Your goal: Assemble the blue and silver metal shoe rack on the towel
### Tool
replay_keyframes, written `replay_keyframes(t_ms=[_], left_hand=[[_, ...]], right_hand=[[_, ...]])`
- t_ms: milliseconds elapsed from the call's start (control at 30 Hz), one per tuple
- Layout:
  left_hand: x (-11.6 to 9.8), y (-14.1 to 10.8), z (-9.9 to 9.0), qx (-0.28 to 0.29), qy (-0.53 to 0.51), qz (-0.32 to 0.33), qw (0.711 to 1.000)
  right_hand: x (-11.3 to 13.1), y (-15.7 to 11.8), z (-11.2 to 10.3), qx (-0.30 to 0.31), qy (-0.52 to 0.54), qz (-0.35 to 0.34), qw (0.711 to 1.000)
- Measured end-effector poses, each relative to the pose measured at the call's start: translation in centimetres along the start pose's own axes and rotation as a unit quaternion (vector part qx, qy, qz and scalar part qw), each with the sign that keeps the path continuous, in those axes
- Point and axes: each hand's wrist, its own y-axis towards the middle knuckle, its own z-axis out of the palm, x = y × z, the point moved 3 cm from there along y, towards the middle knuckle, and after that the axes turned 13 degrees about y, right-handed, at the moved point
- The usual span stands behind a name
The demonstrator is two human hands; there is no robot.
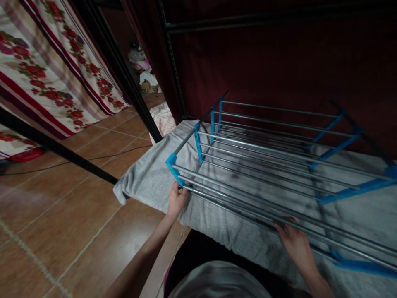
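Observation:
A rack of silver metal tubes (248, 142) with blue plastic connectors, like a shoe rack, lies on a grey blanket (149, 178). My left hand (176, 200) has its fingers closed at the rack's near left corner, where a tube meets a blue connector (175, 169); part of the fingertips is hidden. Farther right, my right hand (293, 240) curls around the lower tubes along the near side, its fingertips partly behind them. Blue connectors (356, 190) at the right end look slightly blurred, and part of that end runs out of view.
Black metal posts (124, 78) and a slanting black bar (62, 145) frame the blanketed surface. Dark red cloth (279, 66) hangs behind. A floral curtain (58, 74) is at the left, above brown floor tiles (102, 219). A thin cable (102, 158) crosses the floor.

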Motion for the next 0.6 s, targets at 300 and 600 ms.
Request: replay_keyframes(t_ms=[300,600], left_hand=[[-0.7,0.4,-0.1,0.009,-0.054,-0.038,0.998],[-0.6,0.7,-0.1,0.017,-0.07,-0.037,0.997]], right_hand=[[-1.1,0.1,1.1,0.002,0.019,-0.007,1.0],[0.1,0.7,0.3,0.027,0.013,-0.027,0.999]])
